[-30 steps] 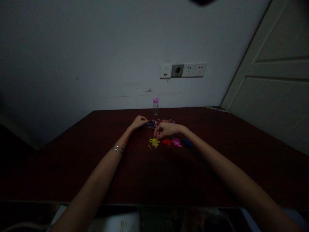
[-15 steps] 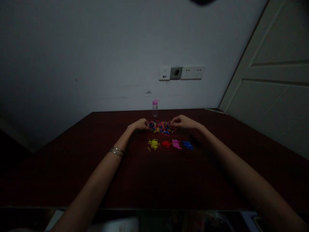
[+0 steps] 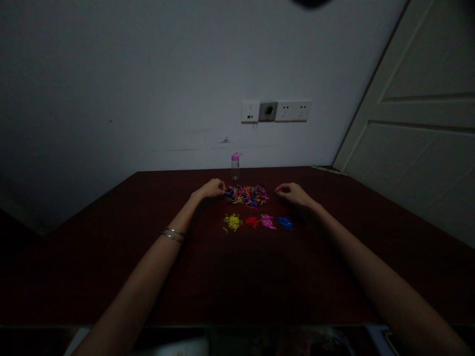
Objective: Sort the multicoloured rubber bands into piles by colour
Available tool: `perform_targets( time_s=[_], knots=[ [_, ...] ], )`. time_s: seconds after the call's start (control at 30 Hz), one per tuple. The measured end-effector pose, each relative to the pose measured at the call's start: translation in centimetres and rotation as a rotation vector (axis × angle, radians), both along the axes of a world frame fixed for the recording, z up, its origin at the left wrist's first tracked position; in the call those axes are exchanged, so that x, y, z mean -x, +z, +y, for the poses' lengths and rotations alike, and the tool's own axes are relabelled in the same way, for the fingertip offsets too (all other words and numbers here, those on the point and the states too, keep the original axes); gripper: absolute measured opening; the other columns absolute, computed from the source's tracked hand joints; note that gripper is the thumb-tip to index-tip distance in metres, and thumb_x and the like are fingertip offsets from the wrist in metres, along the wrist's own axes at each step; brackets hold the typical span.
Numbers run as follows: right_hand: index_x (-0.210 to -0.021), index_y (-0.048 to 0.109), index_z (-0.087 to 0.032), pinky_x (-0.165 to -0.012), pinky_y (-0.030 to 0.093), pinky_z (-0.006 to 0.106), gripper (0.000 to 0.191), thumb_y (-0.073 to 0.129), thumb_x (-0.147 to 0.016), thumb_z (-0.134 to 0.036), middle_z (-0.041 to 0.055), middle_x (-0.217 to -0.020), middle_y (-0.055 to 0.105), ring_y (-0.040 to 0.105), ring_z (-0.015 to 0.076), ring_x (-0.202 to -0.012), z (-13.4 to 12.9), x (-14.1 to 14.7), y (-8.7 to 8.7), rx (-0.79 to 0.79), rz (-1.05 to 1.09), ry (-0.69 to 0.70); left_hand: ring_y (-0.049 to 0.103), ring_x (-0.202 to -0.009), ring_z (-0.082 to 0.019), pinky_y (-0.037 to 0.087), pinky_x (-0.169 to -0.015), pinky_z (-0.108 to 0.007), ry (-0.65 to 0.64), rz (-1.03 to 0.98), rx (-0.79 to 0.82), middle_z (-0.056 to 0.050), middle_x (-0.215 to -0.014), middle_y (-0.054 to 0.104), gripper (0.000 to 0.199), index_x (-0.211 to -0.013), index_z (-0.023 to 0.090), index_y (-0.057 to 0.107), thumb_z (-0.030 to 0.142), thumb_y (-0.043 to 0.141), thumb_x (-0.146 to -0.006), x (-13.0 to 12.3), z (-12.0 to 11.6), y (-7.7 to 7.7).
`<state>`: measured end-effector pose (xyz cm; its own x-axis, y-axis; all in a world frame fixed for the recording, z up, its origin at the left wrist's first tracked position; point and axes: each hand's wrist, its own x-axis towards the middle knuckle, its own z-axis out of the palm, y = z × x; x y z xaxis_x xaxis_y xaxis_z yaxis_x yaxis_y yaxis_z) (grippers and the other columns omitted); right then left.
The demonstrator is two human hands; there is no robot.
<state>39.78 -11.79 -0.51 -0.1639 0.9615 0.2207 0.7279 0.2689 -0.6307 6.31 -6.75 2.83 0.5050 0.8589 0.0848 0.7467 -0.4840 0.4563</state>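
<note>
A mixed pile of small colourful rubber bands (image 3: 247,196) lies on the dark red-brown table (image 3: 237,277). At its left edge rests my left hand (image 3: 212,188), fingers curled and closed; whatever they hold, if anything, is hidden. My right hand (image 3: 293,193) is off to the right of the pile, thumb and finger pinched together. Anything in that pinch is too small to make out. Nearer to me are separate heaps in a row: yellow bands (image 3: 233,222), red bands (image 3: 252,222), pink bands (image 3: 267,221) and blue bands (image 3: 285,223).
Behind the pile a clear bottle with a pink lid (image 3: 235,167) stands upright close to the wall. Sockets and switches (image 3: 276,111) are set in the wall above. A pale panelled door (image 3: 419,143) is at the right. Dim items show below the table's front edge.
My right hand has drawn back from the pile's right edge, moving right and slightly nearer to me. My left hand stays by the pile. The whole view has shifted a little.
</note>
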Motion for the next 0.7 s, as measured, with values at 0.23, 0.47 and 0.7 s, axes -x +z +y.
perform_targets(
  time_s=[0.23,0.47,0.7],
  knots=[
    [-0.092,0.065,-0.014,-0.071,0.045,0.026,0.024,0.055,-0.071,-0.02,0.0054,-0.087,0.066,0.059,0.0159,-0.077,-0.2,1.7,-0.6,-0.013,-0.124,0.096,0.05,-0.061,-0.011,0.034,-0.057,-0.021,-0.03,-0.071,-0.079,-0.003,-0.068,0.062,0.015,-0.072,0.014,0.064,0.018,0.055,-0.061,-1.2,-0.6,1.3],
    [-0.1,0.062,-0.018,-0.078,0.043,0.028,0.025,0.052,-0.077,-0.023,0.0089,-0.104,0.062,0.056,0.0201,-0.093,-1.0,2.8,-0.5,-0.116,-0.352,0.085,0.049,-0.06,-0.011,0.033,-0.058,-0.023,-0.201,-0.091,-0.062,-0.004,-0.067,0.061,0.016,-0.073,0.011,0.066,0.016,0.054,-0.064,-4.1,-2.6,2.3],
    [-0.102,0.06,-0.02,-0.078,0.041,0.027,0.025,0.049,-0.081,-0.024,0.0079,-0.106,0.06,0.055,0.0194,-0.096,-1.4,3.8,-0.3,-0.112,-0.429,0.034,0.043,-0.049,-0.007,0.029,-0.051,-0.022,-0.438,-0.078,0.125,0.002,-0.054,0.052,0.012,-0.073,0.012,0.064,0.018,0.056,-0.067,-8.7,-6.7,1.7]
  ],
)
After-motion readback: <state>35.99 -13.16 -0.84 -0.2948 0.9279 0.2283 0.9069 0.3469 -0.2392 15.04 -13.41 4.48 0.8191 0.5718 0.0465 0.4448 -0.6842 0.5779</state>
